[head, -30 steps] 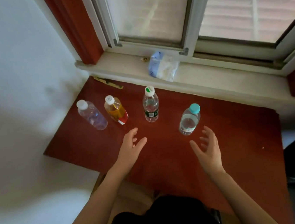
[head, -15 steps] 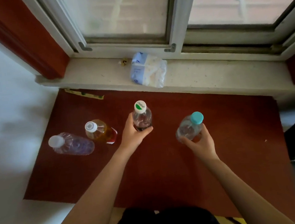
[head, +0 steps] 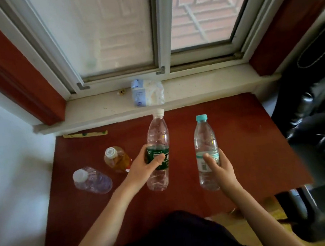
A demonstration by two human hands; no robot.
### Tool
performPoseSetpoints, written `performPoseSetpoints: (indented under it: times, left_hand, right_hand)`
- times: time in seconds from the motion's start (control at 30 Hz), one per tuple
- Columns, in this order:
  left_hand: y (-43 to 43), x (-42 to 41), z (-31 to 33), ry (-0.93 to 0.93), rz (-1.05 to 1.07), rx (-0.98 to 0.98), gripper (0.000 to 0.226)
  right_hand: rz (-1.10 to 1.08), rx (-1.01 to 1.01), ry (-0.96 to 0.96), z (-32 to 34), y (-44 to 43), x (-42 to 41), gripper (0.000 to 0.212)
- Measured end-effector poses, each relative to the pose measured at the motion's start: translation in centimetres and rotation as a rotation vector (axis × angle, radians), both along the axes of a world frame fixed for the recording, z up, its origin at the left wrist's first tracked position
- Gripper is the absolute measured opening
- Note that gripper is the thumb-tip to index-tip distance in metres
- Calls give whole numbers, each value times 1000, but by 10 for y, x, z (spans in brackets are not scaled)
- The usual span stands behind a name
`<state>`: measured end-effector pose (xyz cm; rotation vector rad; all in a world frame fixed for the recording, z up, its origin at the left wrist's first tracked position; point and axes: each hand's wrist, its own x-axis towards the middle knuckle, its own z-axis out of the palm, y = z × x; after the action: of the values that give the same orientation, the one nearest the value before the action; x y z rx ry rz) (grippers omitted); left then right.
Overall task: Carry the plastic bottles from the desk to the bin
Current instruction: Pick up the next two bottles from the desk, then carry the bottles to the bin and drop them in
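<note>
Now left hand point(head: 142, 168) fingers clamp the green-label bottle point(head: 157, 143); right hand point(head: 222, 168) fingers wrap the teal-cap bottle point(head: 204, 138).

1. Left hand point(head: 144, 166), centre of the frame: fingers curled around a bottle point(head: 157, 149), thumb point(head: 157, 158) across its green label.
2. Right hand point(head: 219, 167), right of centre: wrapped around a second bottle point(head: 205, 150), thumb on its label.
3. Both bare forearms rise from the lower edge, converging upward.
</note>
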<state>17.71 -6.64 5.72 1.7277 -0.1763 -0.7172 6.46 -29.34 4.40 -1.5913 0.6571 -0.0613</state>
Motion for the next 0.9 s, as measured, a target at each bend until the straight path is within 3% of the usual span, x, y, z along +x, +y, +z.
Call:
performPoseSetpoints:
  times: [0.17,0.4,0.57,0.77,0.9]
  left_hand:
    - [30,-52,-14,119,-34,-11,43]
    - [30,-96,-38,190,-275,73,33]
    - [-26,-114,-31,174,-498,61,34]
    - [-127,-161,-16,97,-858,56,41]
    - [-186,-212,-22,38,-1045,85,25]
  right_hand:
    - [-182,133,65,-15,43,-92,41]
    - [-499,175,78,-26,74,-208,27]
    - [-749,79,84,-12,75,-268,20]
    - [-1053,62,58,-4,73,-351,31]
    - [-1238,78,86,-13,77,-406,31]
